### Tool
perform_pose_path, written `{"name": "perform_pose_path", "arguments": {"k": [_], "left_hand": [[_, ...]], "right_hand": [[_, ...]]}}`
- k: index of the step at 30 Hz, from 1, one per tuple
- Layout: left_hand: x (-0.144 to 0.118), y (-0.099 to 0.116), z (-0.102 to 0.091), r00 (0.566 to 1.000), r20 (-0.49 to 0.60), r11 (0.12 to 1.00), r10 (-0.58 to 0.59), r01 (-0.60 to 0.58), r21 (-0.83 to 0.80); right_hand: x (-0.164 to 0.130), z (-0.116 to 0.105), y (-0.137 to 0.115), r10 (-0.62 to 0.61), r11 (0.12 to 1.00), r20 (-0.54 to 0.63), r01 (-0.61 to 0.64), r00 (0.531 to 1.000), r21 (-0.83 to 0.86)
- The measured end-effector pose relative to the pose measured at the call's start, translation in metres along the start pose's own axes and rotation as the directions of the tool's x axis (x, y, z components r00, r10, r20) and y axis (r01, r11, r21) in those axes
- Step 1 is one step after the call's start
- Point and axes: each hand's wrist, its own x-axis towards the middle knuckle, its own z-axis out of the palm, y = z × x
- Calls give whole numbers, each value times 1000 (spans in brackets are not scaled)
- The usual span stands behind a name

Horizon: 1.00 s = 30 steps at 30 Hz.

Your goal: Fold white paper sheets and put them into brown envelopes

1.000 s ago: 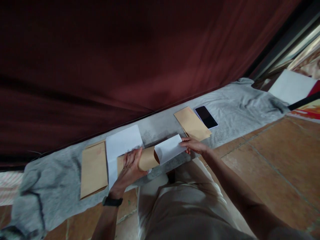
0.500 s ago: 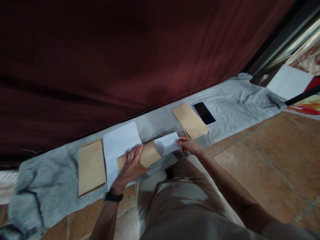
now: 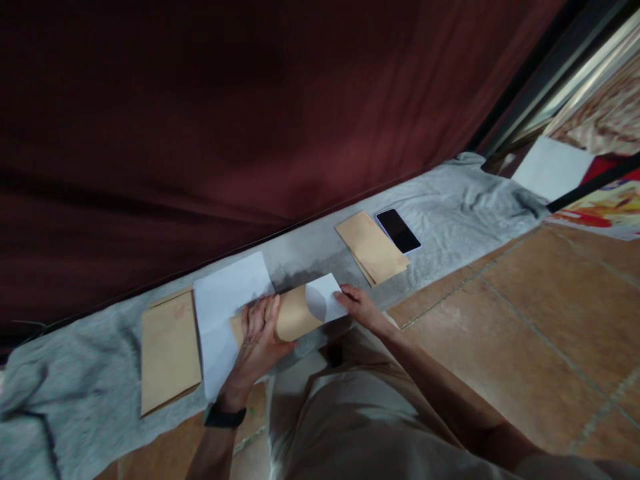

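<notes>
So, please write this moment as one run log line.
left hand presses brown envelope | right hand pushes folded white paper in

Grey cloth (image 3: 450, 207) on tiled floor (image 3: 540, 320) — envelopes (image 3: 373, 247), paper (image 3: 220, 313), phone (image 3: 398, 231)
</notes>
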Motion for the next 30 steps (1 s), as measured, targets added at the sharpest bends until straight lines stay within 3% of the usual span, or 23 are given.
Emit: {"name": "perform_pose_path", "arguments": {"k": [4,8,17,21,30], "left_hand": [[7,9,-5,990,-138,999,36,-33,19],[15,20,-10,971,-225,996,83,-76,39],[26,32,-15,960,-265,996,86,-85,14],[27,32,-14,961,-262,996,91,-88,24],[31,37,-11,962,-246,993,115,-107,43]], "right_hand": [[-15,7,-23,-213,974,-7,212,977,-75],[-23,20,-39,-285,951,-9,282,958,-123],[-29,25,-54,-268,948,-83,248,960,-200],[-29,24,-51,-221,960,-190,178,957,-217],[-20,24,-39,-162,980,-243,127,956,-155]]}}
